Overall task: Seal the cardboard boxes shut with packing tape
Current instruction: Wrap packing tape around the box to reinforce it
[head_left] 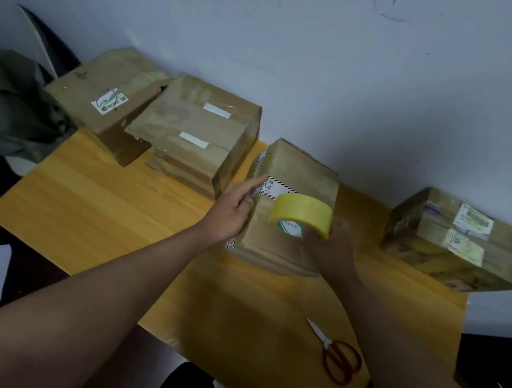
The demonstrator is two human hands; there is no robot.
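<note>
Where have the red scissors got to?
In the head view, the red scissors lie on the wooden table near its front edge, to the right, just beside the person's right forearm and well in front of the boxes.

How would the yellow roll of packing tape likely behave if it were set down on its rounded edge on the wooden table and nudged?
The yellow tape roll is a round ring, so on its edge it would probably roll across the smooth wooden table. It looks thick with tape, so likely stiff and fairly heavy for its size. The right hand holds it by one side without trouble.
</note>
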